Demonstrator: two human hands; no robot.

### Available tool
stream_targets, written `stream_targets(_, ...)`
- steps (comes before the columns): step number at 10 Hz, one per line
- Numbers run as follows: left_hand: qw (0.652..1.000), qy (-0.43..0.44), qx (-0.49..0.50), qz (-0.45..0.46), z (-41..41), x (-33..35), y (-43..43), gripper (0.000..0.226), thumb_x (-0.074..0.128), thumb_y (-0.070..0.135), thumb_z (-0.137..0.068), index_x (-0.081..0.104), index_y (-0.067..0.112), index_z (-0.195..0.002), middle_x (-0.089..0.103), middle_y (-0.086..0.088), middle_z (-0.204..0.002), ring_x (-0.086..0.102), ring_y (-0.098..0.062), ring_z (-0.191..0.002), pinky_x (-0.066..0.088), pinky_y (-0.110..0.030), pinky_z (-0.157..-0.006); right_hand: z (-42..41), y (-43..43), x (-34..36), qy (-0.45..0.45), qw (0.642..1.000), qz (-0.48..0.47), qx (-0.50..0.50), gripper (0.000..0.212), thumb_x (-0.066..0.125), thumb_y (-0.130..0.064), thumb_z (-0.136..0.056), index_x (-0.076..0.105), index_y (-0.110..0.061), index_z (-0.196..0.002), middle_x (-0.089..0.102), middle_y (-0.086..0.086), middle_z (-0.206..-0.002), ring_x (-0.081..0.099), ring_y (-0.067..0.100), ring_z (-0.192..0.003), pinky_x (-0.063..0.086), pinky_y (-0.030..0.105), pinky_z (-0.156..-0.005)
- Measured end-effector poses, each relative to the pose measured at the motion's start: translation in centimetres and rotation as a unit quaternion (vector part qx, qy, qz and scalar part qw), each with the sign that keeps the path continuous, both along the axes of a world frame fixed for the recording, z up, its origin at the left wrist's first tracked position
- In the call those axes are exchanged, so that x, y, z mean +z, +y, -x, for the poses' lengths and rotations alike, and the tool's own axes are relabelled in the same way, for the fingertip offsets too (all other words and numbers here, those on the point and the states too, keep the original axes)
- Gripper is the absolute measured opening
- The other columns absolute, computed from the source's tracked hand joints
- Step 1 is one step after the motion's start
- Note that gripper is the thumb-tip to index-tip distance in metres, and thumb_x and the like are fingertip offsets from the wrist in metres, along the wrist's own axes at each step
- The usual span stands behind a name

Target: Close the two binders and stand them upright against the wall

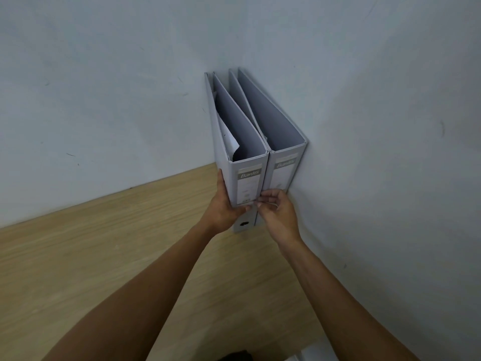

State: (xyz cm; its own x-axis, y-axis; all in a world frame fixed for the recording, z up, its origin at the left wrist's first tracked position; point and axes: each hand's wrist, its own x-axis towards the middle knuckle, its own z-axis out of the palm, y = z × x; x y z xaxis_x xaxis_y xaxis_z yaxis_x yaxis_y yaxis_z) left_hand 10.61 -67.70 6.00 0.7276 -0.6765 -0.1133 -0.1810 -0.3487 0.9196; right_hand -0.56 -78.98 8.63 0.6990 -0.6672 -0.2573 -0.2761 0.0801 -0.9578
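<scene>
Two grey lever-arch binders stand upright side by side in the corner of the wooden desk, spines facing me. The right binder [283, 170] rests against the right wall. The left binder [248, 183] touches it and holds loose white sheets that show from above. My left hand [225, 207] grips the left binder's lower spine, thumb on its left side and fingers under its front. My right hand [277, 213] has its fingertips pinched on the seam between the two spines, low down.
The wooden desk [117, 256] stretches to the left and toward me. Grey walls [377, 126] meet in the corner behind the binders. Something white pokes in at the bottom edge [309, 354].
</scene>
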Motion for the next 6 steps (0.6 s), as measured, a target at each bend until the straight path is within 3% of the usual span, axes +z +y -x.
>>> stream_targets(1, 1.0, 0.007, 0.01, -0.02, 0.2, 0.0, 0.2, 0.119, 0.08, 0.012, -0.083, -0.01, 0.017, -0.161, 0.043, -0.005, -0.154, 0.045, -0.019, -0.137, 0.047, -0.021, -0.095, 0.1, -0.1, 0.0, 0.001, 1.0, -0.008, 0.001, 0.025, 0.067, -0.002, -0.091, 0.061, -0.011, -0.114, 0.068, -0.002, -0.103, 0.065, 0.007, -0.092, 0.054, 0.027, -0.093)
stream_targets(2, 0.998, 0.024, 0.0, -0.05, 0.3, -0.2, 0.8, 0.117, 0.078, 0.011, -0.084, -0.01, 0.02, -0.161, 0.041, -0.006, -0.157, 0.045, -0.024, -0.14, 0.049, -0.033, -0.106, 0.1, -0.1, -0.1, 0.0, 1.0, -0.012, 0.002, 0.026, 0.066, -0.003, -0.091, 0.061, -0.011, -0.115, 0.067, 0.0, -0.106, 0.066, 0.008, -0.095, 0.056, 0.032, -0.095)
stream_targets(3, 0.996, 0.031, -0.007, -0.082, 0.5, -0.5, 1.8, 0.113, 0.077, 0.014, -0.086, -0.006, 0.02, -0.162, 0.031, -0.007, -0.165, 0.041, -0.028, -0.146, 0.045, -0.036, -0.11, 0.3, 0.4, -0.3, 0.002, 1.0, -0.032, -0.001, 0.027, 0.065, -0.005, -0.091, 0.059, -0.014, -0.116, 0.066, 0.005, -0.113, 0.066, 0.022, -0.11, 0.057, 0.043, -0.097)
stream_targets(4, 0.993, 0.053, -0.013, -0.106, 1.0, 0.0, 3.2, 0.107, 0.076, 0.02, -0.088, 0.0, 0.024, -0.163, 0.027, -0.007, -0.167, 0.058, -0.028, -0.131, 0.054, -0.032, -0.09, 0.7, 0.8, -0.4, 0.007, 0.999, -0.044, -0.016, 0.034, 0.066, -0.008, -0.092, 0.055, -0.017, -0.123, 0.063, 0.008, -0.123, 0.064, 0.025, -0.113, 0.059, 0.04, -0.089)
stream_targets(5, 0.993, 0.078, -0.007, -0.094, 1.0, 0.2, 6.1, 0.102, 0.074, 0.023, -0.09, 0.004, 0.026, -0.163, 0.028, -0.004, -0.167, 0.065, -0.015, -0.108, 0.054, -0.026, -0.074, 0.9, 2.6, -0.8, 0.006, 0.997, -0.068, -0.041, 0.042, 0.064, -0.005, -0.091, 0.05, -0.017, -0.129, 0.061, 0.011, -0.125, 0.065, 0.027, -0.112, 0.058, 0.039, -0.083)
stream_targets(6, 0.993, 0.082, 0.029, -0.076, 1.3, 0.7, 9.4, 0.098, 0.072, 0.024, -0.091, 0.006, 0.026, -0.163, 0.03, -0.004, -0.166, 0.067, -0.016, -0.108, 0.054, -0.03, -0.079, 0.9, 5.2, -0.8, 0.007, 0.995, -0.091, -0.039, 0.039, 0.061, -0.007, -0.093, 0.048, -0.019, -0.128, 0.06, 0.011, -0.12, 0.066, 0.029, -0.107, 0.057, 0.04, -0.083)
